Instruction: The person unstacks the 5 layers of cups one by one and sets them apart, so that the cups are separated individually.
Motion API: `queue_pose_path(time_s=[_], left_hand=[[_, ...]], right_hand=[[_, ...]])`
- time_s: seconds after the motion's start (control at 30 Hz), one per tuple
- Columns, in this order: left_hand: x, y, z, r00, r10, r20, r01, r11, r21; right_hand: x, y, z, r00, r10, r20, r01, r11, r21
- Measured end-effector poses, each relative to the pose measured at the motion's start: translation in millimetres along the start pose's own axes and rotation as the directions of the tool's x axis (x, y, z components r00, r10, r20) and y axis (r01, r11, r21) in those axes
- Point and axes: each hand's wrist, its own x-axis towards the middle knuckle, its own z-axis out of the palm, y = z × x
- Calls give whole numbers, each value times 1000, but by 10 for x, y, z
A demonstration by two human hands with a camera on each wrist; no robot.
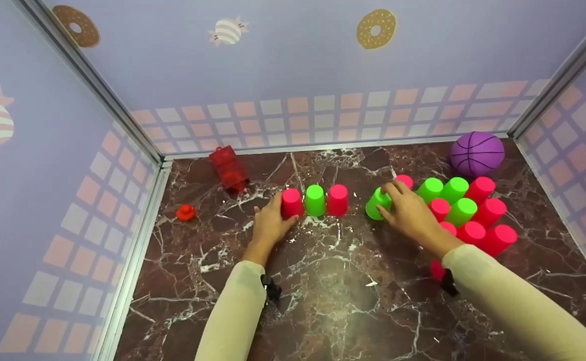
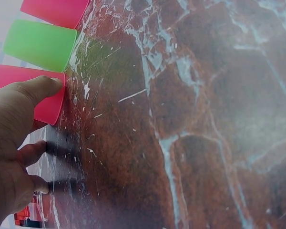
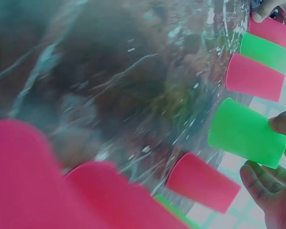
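In the head view my left hand (image 1: 269, 223) grips the upside-down pink cup (image 1: 291, 201) at the left end of a short row. Its thumb presses the cup's side near the rim in the left wrist view. Beside that cup stand an upturned green cup (image 1: 315, 200) and another pink cup (image 1: 337, 200). To the right of the row, my right hand (image 1: 409, 213) holds a second green cup (image 1: 377, 204), also mouth down. The right wrist view has the thumb and fingers around this cup's narrow end (image 3: 248, 133), a gap away from the row.
Several upturned pink and green cups (image 1: 473, 233) cluster right of and beneath my right forearm. A purple ball (image 1: 476, 153) sits at the back right corner. Left of the row lie a red translucent container (image 1: 229, 168) and a small orange-red object (image 1: 186, 212). Walls border the marbled surface (image 1: 323, 291).
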Motion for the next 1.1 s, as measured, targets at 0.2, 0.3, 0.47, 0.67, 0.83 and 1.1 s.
queue_pose_path(time_s=[0.2, 0.3, 0.47, 0.67, 0.83, 1.1], left_hand=[[-6, -2, -12, 1000, 17, -14, -17, 1000, -6], [-9, -20, -16, 999, 26, -27, -26, 1000, 3], [-12, -17, -22, 998, 40, -42, -40, 999, -12], [-91, 170, -198, 999, 26, -20, -27, 998, -56], [-114, 187, -219, 999, 35, -27, -36, 997, -61], [-115, 204, -242, 999, 24, -32, -27, 995, -99]], right_hand=[[-241, 212, -157, 1000, 4, -26, -5, 999, -51], [-320, 306, -192, 999, 4, -32, -6, 998, -62], [-386, 387, -194, 1000, 9, -15, -10, 998, -60], [-424, 418, -147, 999, 35, 18, -34, 997, -69], [-423, 419, -134, 998, 45, 37, -42, 996, -77], [-394, 368, -193, 999, 33, 33, -29, 995, -100]])
